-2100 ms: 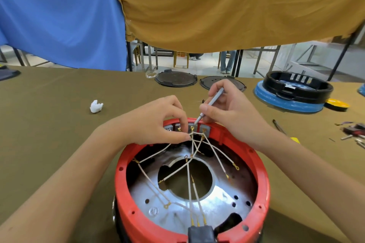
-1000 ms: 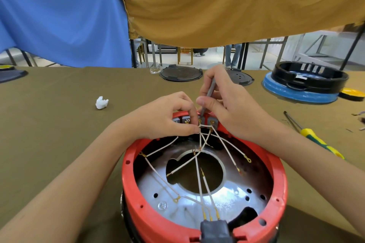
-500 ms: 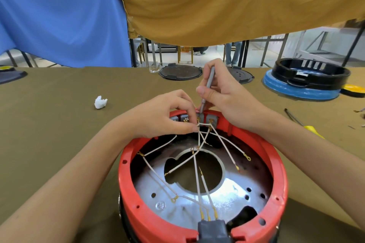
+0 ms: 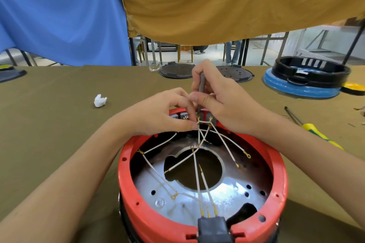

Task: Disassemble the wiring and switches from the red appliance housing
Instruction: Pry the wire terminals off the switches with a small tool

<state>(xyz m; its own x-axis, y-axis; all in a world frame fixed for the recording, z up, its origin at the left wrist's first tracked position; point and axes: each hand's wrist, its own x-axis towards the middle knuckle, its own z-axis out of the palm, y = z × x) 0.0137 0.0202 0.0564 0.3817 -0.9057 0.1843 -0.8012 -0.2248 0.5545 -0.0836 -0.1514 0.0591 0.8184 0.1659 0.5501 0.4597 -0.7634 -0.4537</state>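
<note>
The red appliance housing (image 4: 203, 221) is placed at the near edge of the olive-covered table (image 4: 49, 124), and the switch terminals (image 4: 198, 118) lie at its far rim, directly under both hands. A thin grey screwdriver (image 4: 201, 92) is gripped almost upright in the right hand (image 4: 223, 102), its tip on a terminal, while a white wire (image 4: 199, 124) just beside it is pinched by the left hand (image 4: 164, 112). Blue and ochre cloths (image 4: 217, 2) are hung behind the far edge.

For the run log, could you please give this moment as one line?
right hand: holds grey tool | left hand: pinches white wire | red housing: wiring attached
</note>
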